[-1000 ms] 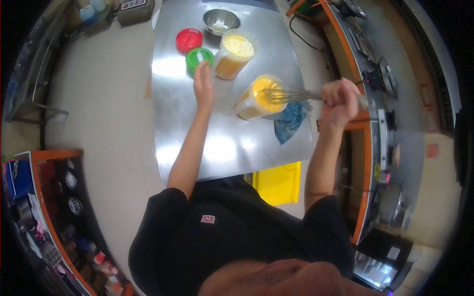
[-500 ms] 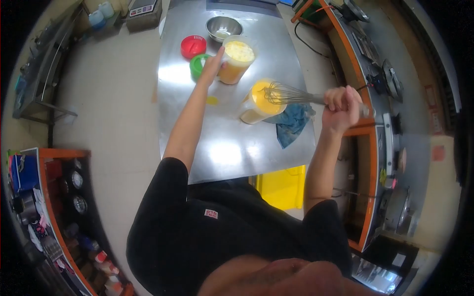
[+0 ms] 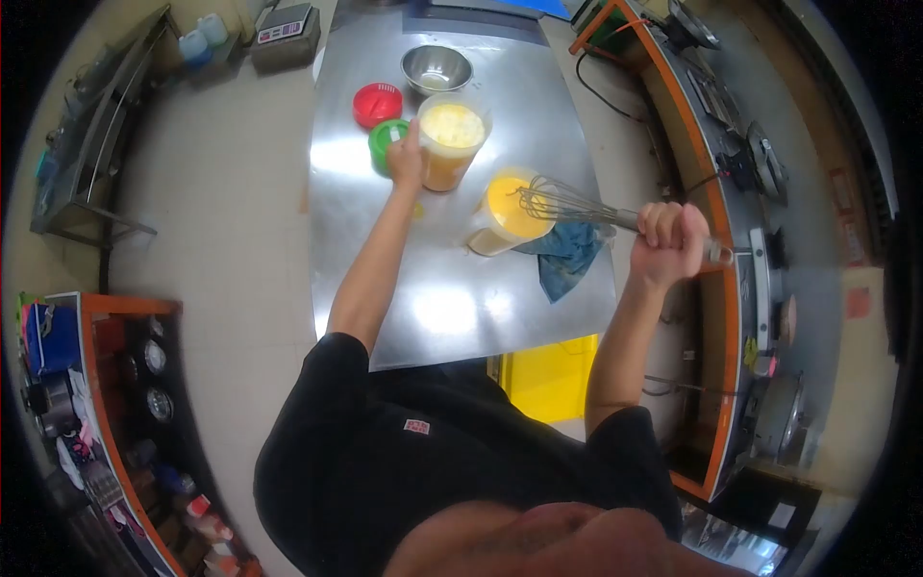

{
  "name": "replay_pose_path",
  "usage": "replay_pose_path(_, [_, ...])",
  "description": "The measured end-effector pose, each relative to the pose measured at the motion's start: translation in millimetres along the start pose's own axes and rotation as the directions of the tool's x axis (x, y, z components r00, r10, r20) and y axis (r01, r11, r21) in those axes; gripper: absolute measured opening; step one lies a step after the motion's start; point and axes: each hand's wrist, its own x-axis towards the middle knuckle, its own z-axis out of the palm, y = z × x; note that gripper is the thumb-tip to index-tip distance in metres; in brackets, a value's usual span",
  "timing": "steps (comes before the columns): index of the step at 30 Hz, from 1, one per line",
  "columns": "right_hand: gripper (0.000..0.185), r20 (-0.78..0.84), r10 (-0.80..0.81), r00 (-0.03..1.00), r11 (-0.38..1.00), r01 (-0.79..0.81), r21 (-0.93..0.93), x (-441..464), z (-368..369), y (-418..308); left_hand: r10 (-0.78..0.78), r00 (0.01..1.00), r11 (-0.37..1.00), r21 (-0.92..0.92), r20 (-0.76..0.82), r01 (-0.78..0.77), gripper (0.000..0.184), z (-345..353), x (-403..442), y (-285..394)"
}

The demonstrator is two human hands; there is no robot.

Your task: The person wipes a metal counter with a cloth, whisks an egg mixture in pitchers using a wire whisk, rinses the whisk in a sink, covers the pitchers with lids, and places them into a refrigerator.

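My left hand (image 3: 407,162) is closed round the handle side of a clear plastic pitcher (image 3: 446,171) with pale foam over an orange-yellow liquid. In my right hand (image 3: 670,240) is a wire whisk (image 3: 577,206), gripped by its handle. Its wire end hangs over the mouth of a second pitcher (image 3: 492,238), filled with smooth yellow liquid; I cannot tell whether the wires touch that liquid. A green lid (image 3: 384,137) lies beside my left hand, with a red lid (image 3: 377,104) just beyond it. Next to the second pitcher is a crumpled blue-green cloth (image 3: 565,264).
The steel table (image 3: 433,317) carries a metal bowl (image 3: 437,70) beyond the pitchers. A yellow bin or crate (image 3: 548,380) sits below the near edge. Orange-framed shelving and a counter with burners (image 3: 769,279) run along the right. A scale (image 3: 285,23) stands far left.
The foamy pitcher has come a little towards me and slightly left, with my left hand still on it. My right hand keeps the whisk over the second pitcher. The whole view has shifted slightly.
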Motion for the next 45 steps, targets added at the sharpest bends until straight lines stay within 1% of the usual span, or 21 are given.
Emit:
replay_pose_path(2, [0.037, 0.005, -0.043, 0.999, 0.994, 0.043, 0.096, 3, -4, -6, -0.051, 0.998, 0.968, -0.248, -0.045, 0.039, 0.048, -7, -11, 8])
replay_pose_path(5, [0.036, -0.044, -0.042, 0.998, 0.987, 0.048, 0.153, 4, -3, -16, -0.089, 0.990, 0.941, -0.334, -0.110, 0.047, 0.041, -22, -32, 45])
replay_pose_path(6, [0.036, -0.040, -0.025, 0.999, 0.986, 0.031, 0.161, 4, -3, -16, -0.055, 0.989, 0.938, -0.345, -0.138, 0.004, 0.038, -24, -34, 53])
replay_pose_path(7, [0.036, -0.036, -0.006, 0.999, 0.985, 0.012, 0.171, 4, -1, -15, -0.023, 0.992, 0.943, -0.332, -0.128, -0.020, 0.040, -32, -39, 63])
replay_pose_path(9, [0.037, -0.039, 0.034, 0.999, 0.996, -0.030, 0.089, 1, 4, -7, 0.045, 0.994, 0.950, -0.305, -0.100, -0.073, 0.044, -55, -48, 85])
replay_pose_path(10, [0.037, -0.048, 0.052, 0.997, 0.998, -0.050, 0.044, -2, 6, -7, 0.045, 0.996, 0.958, -0.280, -0.077, -0.065, 0.040, -67, -52, 93])
replay_pose_path(13, [0.037, -0.062, -0.064, 0.996, 0.990, 0.071, 0.118, -5, 6, -14, 0.059, 0.994, 0.953, -0.290, -0.090, -0.083, 0.037, -90, -75, 122])
replay_pose_path(14, [0.037, -0.071, 0.008, 0.997, 0.997, -0.002, 0.081, -5, 7, -16, 0.054, 0.994, 0.959, -0.273, -0.097, -0.079, 0.035, -98, -84, 132])
replay_pose_path(17, [0.037, -0.024, -0.036, 0.999, 0.998, 0.037, 0.045, -8, 16, -17, 0.026, 0.981, 0.947, -0.310, -0.191, -0.086, 0.027, -117, -100, 137])
replay_pose_path(20, [0.037, -0.071, -0.008, 0.997, 0.999, 0.011, 0.047, -9, 22, -20, -0.023, 0.998, 0.965, -0.262, -0.063, 0.006, 0.026, -148, -117, 131])
replay_pose_path(23, [0.037, -0.161, 0.034, 0.986, 0.998, -0.041, -0.042, -9, 25, -7, -0.067, 0.994, 0.979, -0.198, -0.086, 0.049, 0.037, -155, -139, 141])
replay_pose_path(24, [0.038, -0.168, 0.000, 0.986, 0.998, -0.012, -0.067, -7, 17, -6, -0.066, 0.996, 0.977, -0.205, -0.064, 0.051, 0.039, -158, -140, 132])
replay_pose_path(26, [0.039, -0.286, -0.002, 0.958, 0.999, 0.013, 0.036, -9, 10, -11, -0.069, 0.997, 0.975, -0.213, -0.031, 0.061, 0.043, -173, -143, 99])
replay_pose_path(27, [0.039, -0.343, 0.002, 0.939, 0.996, 0.030, 0.089, -9, 8, -15, -0.064, 0.998, 0.978, -0.200, -0.008, 0.061, 0.040, -177, -147, 96])
replay_pose_path(29, [0.039, -0.385, -0.027, 0.922, 0.989, 0.080, 0.121, -8, 3, -31, -0.058, 0.998, 0.983, -0.174, 0.038, 0.064, 0.036, -181, -154, 90])
replay_pose_path(31, [0.038, -0.410, -0.062, 0.910, 0.980, 0.132, 0.145, -11, 2, -49, -0.064, 0.995, 0.985, -0.157, 0.071, 0.075, 0.039, -180, -158, 89])
replay_pose_path(34, [0.037, -0.271, -0.039, 0.962, 0.926, 0.136, 0.351, -17, 13, -76, -0.037, 0.994, 0.985, -0.161, 0.104, 0.053, 0.046, -178, -166, 92])
replay_pose_path(37, [0.037, -0.021, 0.037, 0.999, 0.844, -0.020, 0.536, -27, 43, -83, -0.011, 0.994, 0.988, -0.153, 0.109, 0.028, 0.052, -178, -172, 91])
replay_pose_path(41, [0.038, 0.143, 0.153, 0.978, 0.896, -0.198, 0.397, -53, 112, -46, -0.007, 0.986, 0.995, -0.097, 0.166, 0.023, 0.055, -189, -179, 76])
replay_pose_path(43, [0.038, 0.336, 0.161, 0.928, 0.937, -0.251, 0.242, -63, 133, -16, 0.008, 0.984, 0.998, -0.067, 0.180, 0.004, 0.056, -193, -182, 75])
replay_pose_path(45, [0.037, 0.437, 0.204, 0.876, 0.935, -0.306, 0.178, -73, 154, 7, 0.031, 0.983, 0.999, -0.048, 0.183, -0.022, 0.056, -198, -188, 71])
